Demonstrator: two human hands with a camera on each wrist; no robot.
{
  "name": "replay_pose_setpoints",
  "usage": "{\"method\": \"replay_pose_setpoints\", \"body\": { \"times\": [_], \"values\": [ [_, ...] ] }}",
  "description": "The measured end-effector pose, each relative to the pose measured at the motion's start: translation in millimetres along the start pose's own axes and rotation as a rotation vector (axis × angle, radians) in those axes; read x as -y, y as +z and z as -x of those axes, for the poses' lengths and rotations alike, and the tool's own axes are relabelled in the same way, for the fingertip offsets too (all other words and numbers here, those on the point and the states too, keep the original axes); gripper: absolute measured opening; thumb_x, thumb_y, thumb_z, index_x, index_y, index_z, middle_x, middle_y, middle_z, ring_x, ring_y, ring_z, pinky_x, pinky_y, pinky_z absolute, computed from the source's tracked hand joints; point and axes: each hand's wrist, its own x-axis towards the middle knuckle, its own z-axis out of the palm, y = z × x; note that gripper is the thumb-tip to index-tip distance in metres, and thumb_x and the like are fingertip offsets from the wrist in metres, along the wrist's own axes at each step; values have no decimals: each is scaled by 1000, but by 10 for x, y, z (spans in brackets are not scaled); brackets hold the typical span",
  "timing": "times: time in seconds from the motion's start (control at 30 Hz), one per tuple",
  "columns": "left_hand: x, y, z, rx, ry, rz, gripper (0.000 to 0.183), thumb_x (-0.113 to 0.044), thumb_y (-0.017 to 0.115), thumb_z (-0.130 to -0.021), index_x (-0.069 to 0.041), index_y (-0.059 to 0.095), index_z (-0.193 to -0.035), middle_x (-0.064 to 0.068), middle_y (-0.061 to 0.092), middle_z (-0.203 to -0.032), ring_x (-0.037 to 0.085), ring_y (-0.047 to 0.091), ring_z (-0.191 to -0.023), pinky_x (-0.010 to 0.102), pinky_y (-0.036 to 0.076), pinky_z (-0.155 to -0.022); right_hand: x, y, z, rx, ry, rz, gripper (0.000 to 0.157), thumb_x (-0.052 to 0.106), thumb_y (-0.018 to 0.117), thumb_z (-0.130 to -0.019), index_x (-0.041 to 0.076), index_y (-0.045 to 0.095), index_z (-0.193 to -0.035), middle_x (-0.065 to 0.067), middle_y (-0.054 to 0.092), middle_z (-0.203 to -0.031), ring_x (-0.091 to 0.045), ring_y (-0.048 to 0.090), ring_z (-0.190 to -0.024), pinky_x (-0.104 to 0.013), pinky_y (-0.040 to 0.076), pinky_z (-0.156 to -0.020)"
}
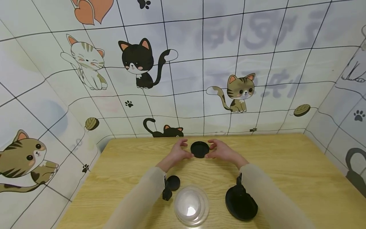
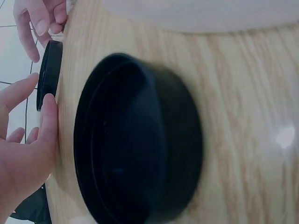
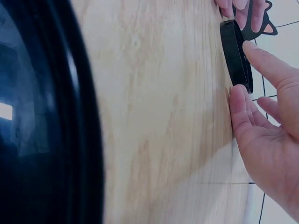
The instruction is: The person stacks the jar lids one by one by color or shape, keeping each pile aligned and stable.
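Between my two hands, near the back edge of the table, lies a shallow round black lid (image 1: 199, 149) with a raised rim. My left hand (image 1: 178, 153) is on its left side, fingers spread and thumb tip at the rim. On the other side my right hand (image 1: 224, 152) has its thumb and fingertips close to the rim, loosely bent. The left wrist view shows the left thumb (image 2: 49, 112) overlapping the lid's edge; whether it presses cannot be told. In the right wrist view the right index finger (image 3: 266, 60) and thumb bracket the lid's edge.
Nearer me on the wooden table (image 1: 128, 165) are a small round black cap (image 1: 174, 183), a clear domed plastic piece (image 1: 188, 203) and a larger round black dish (image 1: 241, 205) beneath my right forearm. A cat-patterned sheet (image 1: 188, 79) rises behind the table.
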Motion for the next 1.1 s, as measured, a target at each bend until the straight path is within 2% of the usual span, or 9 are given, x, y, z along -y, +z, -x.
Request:
{"method": "replay_pose_setpoints", "body": {
  "times": [0.27,0.47,0.53,0.77,0.9,1.1],
  "values": [
    [21,-5,-11,31,13,62,86,6,80,-82,1,35,-155,25,42,-148,30,67,-104,34,55,-82,42,-7,-48,19,-12,94,79,12,82,-87,-9,38,-149,-23,54,-124,-34,55,-110,-39,51,-85],
    [38,13,-56,25,11,21,88,4,81,-81,1,36,-156,22,45,-150,21,64,-93,32,52,-83,37,39,-89,9,8,94,78,11,82,-87,-8,39,-149,-20,54,-124,-31,52,-109,-40,47,-88],
    [33,20,-59,19,7,6,87,4,82,-80,0,38,-155,22,47,-148,24,63,-95,34,51,-84,25,60,-105,7,11,92,77,11,82,-87,-7,41,-149,-19,54,-123,-30,52,-108,-39,47,-86],
    [18,54,-58,27,19,-31,82,2,82,-80,0,44,-152,21,49,-146,32,54,-119,40,48,-95,24,91,-82,6,-3,105,76,8,83,-85,-8,43,-147,-21,56,-120,-28,55,-97,-36,50,-75],
    [20,56,-76,28,26,-67,81,3,82,-79,1,45,-151,21,51,-144,32,54,-120,40,47,-97,18,98,-75,-6,0,100,74,9,83,-86,-7,44,-147,-21,57,-120,-27,56,-95,-35,50,-75],
    [42,35,-60,34,17,-75,73,5,83,-78,4,51,-144,20,56,-138,30,59,-114,35,52,-88,20,129,-99,-11,4,81,71,10,83,-85,-6,47,-144,-18,57,-117,-28,54,-96,-36,48,-78]
  ]
}}
